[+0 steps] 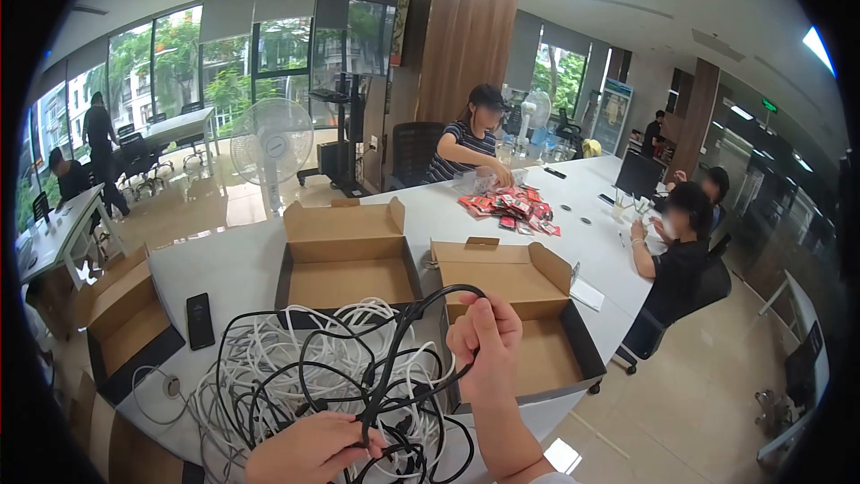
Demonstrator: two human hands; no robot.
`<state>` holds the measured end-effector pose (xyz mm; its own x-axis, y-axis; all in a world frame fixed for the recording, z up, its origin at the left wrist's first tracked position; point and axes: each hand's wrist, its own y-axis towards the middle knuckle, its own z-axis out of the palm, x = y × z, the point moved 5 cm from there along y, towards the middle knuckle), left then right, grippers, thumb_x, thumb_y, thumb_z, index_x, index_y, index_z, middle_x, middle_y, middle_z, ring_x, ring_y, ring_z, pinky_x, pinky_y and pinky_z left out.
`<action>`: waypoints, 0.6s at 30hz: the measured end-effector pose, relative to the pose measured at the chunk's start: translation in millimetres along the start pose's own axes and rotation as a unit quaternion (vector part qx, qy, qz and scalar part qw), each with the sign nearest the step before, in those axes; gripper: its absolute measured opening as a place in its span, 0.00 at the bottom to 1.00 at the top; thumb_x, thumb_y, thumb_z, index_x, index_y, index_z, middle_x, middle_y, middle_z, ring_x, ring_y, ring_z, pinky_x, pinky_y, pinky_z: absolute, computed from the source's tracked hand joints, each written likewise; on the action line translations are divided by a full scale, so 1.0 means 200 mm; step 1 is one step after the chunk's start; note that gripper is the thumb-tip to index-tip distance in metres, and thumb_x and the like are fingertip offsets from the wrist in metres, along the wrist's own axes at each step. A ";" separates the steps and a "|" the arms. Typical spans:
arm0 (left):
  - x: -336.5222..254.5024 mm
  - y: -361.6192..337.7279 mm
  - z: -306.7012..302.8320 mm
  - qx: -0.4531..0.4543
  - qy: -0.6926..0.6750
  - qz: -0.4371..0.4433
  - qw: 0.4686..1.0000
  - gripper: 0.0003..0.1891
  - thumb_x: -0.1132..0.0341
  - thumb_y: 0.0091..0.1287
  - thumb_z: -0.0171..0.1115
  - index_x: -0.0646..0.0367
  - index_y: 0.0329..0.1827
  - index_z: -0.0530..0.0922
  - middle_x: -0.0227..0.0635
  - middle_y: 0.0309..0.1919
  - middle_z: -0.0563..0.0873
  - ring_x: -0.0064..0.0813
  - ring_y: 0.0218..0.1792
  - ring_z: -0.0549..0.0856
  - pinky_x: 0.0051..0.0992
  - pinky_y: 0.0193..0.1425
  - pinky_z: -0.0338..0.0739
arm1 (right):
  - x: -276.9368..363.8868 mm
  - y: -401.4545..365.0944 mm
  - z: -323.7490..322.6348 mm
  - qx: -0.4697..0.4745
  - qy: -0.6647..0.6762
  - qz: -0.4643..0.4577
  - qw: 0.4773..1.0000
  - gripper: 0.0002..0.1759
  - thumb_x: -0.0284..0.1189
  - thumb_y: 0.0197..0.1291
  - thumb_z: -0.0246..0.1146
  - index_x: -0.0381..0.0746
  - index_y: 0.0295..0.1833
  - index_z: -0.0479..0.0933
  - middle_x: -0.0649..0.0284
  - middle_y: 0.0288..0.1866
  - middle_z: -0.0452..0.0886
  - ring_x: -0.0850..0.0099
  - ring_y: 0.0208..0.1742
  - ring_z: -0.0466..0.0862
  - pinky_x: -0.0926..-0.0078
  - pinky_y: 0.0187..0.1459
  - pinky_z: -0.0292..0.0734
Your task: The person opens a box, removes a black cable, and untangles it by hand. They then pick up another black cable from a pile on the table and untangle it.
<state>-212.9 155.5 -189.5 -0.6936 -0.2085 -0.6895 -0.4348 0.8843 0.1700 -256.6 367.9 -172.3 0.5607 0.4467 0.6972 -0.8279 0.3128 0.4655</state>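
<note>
A large tangle of white and black cables [269,367] covers the near part of the white table. My right hand [485,332] is raised over the pile's right side, its fingers closed around a looped black cable [394,350]. Lower down, my left hand [313,448] grips the same black strands near their lower end, thumb and fingers pressed together. The black cable runs between both hands and bends over at the top. Where its ends go inside the pile is hidden.
Open cardboard boxes stand around the pile: one behind [349,282], one at right [551,350], one at left [134,332]. A black phone [200,320] lies left. Across the table [609,255], a person [466,143] handles red packets [515,208]; others sit at right.
</note>
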 end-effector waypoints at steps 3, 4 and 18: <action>-0.05 -0.04 0.00 -0.097 0.102 0.016 0.990 0.10 0.76 0.53 0.60 0.56 0.38 0.80 0.30 0.35 0.84 0.36 0.39 0.82 0.32 0.45 0.76 | -0.04 -0.02 0.06 0.057 -0.020 0.051 0.997 0.13 0.30 0.72 0.51 0.32 0.49 0.77 0.74 0.15 0.62 0.86 0.15 0.58 0.84 0.19 0.51; -0.07 -0.05 0.00 -0.126 0.149 0.031 0.980 0.12 0.77 0.50 0.60 0.56 0.38 0.80 0.29 0.35 0.84 0.35 0.39 0.82 0.31 0.44 0.76 | -0.05 -0.02 0.07 0.093 -0.041 0.078 0.992 0.14 0.29 0.72 0.51 0.32 0.50 0.77 0.74 0.16 0.63 0.86 0.15 0.59 0.85 0.20 0.53; -0.19 -0.07 -0.08 -0.378 0.427 0.006 0.822 0.19 0.68 0.44 0.64 0.40 0.42 0.85 0.21 0.35 0.79 0.25 0.37 0.79 0.30 0.40 0.72 | -0.17 -0.22 0.30 0.444 -0.269 0.163 0.839 0.20 0.29 0.68 0.54 0.33 0.63 0.70 0.59 0.27 0.81 0.71 0.25 0.80 0.75 0.28 0.74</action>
<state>-189.4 143.4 -153.6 -0.7102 -0.7040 0.0050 -0.4343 0.4437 0.7839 -240.8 288.5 -184.2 0.4145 -0.1317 0.9005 -0.7514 -0.6078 0.2570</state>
